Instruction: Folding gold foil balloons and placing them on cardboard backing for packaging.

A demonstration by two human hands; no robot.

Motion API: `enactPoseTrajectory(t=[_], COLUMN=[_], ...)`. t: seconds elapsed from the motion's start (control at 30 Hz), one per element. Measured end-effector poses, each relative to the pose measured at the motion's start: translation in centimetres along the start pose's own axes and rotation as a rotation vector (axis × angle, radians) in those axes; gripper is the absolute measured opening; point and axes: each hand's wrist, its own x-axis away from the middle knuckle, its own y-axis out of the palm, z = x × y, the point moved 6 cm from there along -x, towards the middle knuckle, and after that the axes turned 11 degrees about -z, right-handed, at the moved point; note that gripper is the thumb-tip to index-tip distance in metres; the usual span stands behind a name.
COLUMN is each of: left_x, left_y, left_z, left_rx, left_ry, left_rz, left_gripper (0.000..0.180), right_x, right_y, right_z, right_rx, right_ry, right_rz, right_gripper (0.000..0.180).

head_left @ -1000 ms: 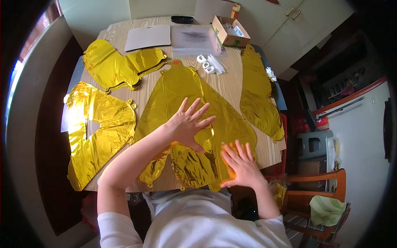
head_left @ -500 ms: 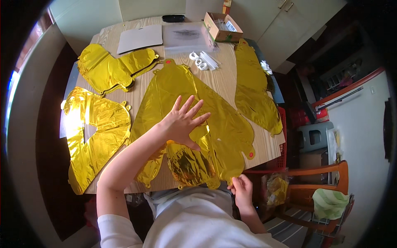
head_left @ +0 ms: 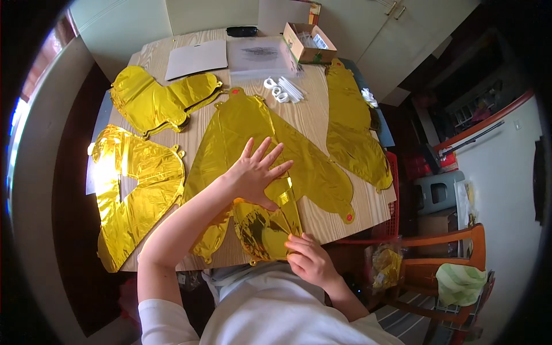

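Flat gold foil balloons lie about on a wooden table [head_left: 322,227]. Spread wide, my left hand [head_left: 256,175] rests on the large middle foil balloon [head_left: 230,129], pressing it down. My right hand [head_left: 310,259] is closed on that balloon's near right edge, at the table's front edge. Its near part is folded over, with shiny creases between my two hands. At the top and at the right tip of this balloon sit small red spots. The fingertips of my right hand partly hide the edge they pinch.
Other gold foil balloons lie at the far left [head_left: 161,100], near left [head_left: 152,164] and right [head_left: 351,129]. White ribbon rolls and sticks [head_left: 287,89], a clear plastic bag [head_left: 261,54], a grey board [head_left: 196,59] and an open carton [head_left: 316,54] are farther back. A wooden chair [head_left: 443,241] stands right.
My right hand has moved left with the balloon's near right edge, folding that part over and baring tabletop at the front right. My left hand stays spread on the foil.
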Motion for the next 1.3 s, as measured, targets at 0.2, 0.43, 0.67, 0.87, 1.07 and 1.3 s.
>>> enactPoseTrajectory(t=[0.2,0.43,0.67,0.87,1.07,1.3], left_x=[-0.1,0.0,0.1,-0.4,0.0,0.1], left_y=[0.1,0.0,-0.1,1.1,-0.1,-0.1], left_z=[0.0,0.0,0.0,-0.4,0.3,0.2], left_rx=[-0.006,0.015,0.029,0.046,0.024,0.033], left_ry=[-0.004,0.004,0.010,-0.013,-0.014,-0.011], left_rz=[-0.023,0.001,0.001,0.044,-0.038,-0.035], left_gripper=[0.119,0.118,0.116,0.118,0.123,0.124], right_x=[0.0,-0.9,-1.6,-1.8,-1.9,-2.8], right_y=[-1.1,-1.9,-1.2,-1.3,-1.7,-2.3], right_z=[0.4,3.9,3.4,3.6,3.9,4.8], right_rx=[-0.195,0.190,0.197,0.193,0.165,0.184], right_ry=[-0.014,0.178,0.140,0.128,0.136,0.055], right_rz=[-0.028,-0.161,-0.232,-0.257,-0.279,-0.376], right_gripper=[0.021,0.042,0.047,0.046,0.044,0.049])
